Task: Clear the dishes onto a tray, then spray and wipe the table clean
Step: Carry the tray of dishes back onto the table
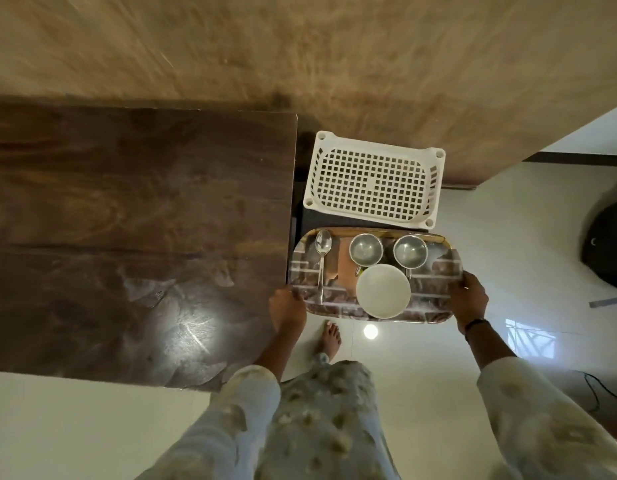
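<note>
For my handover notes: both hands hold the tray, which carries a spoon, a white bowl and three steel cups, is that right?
Not quite: the head view shows two steel cups, not three. The rest stands: the left hand and right hand hold the tray, which carries a spoon and a white bowl.

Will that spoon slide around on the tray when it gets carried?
Probably, a bit. The spoon looks like smooth metal lying loose on a glossy tray, so a tilt might slide it. The raised rim would likely stop it. It looks stiff and light.
</note>
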### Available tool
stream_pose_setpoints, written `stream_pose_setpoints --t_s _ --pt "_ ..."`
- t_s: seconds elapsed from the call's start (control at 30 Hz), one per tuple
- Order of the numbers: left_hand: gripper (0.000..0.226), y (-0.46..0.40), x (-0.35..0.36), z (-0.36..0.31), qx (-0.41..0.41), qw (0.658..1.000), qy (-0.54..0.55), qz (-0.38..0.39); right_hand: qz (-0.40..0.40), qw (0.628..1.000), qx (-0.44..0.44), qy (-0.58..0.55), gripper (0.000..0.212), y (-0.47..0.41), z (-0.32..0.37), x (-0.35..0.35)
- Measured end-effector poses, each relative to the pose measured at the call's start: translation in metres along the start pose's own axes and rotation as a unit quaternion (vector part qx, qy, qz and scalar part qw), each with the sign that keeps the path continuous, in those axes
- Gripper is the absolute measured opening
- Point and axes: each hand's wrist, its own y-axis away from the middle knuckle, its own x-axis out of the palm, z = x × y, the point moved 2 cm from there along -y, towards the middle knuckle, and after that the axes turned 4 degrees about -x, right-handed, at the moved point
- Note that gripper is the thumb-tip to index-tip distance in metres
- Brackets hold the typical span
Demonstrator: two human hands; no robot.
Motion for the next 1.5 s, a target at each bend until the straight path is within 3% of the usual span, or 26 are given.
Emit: stream_pose_setpoints --t_s 0.13,0.43,0.77,1.2,1.5 --pt "0.025 0.002 0.003 -0.003 -0.007 0.999 0.03 -0.041 -0.004 1.0 -0.006 -0.025 0.031 0.005 -0.008 -0.008" --pt "0.027 0.012 -0.007 0.02 -0.013 0.995 0.088 -0.046 -0.018 0.999 -0.016 -0.043 0.031 0.044 -0.015 -0.025" --pt "0.018 0.009 -0.092 0.075 -0.025 0.991 0.116 -0.054 -0.004 0.996 -0.055 -0.071 0.03 0.129 0.042 0.001" --pt "0.024 -0.038 -0.294 0.204 -0.026 0.968 0.238 -0.072 0.034 0.99 -0.108 -0.089 0.018 0.277 0.144 0.157" --pt "0.023 -0.094 -0.422 0.299 -0.041 0.965 0.241 -0.097 0.079 0.986 -0.13 -0.062 0.013 0.366 0.201 0.275"
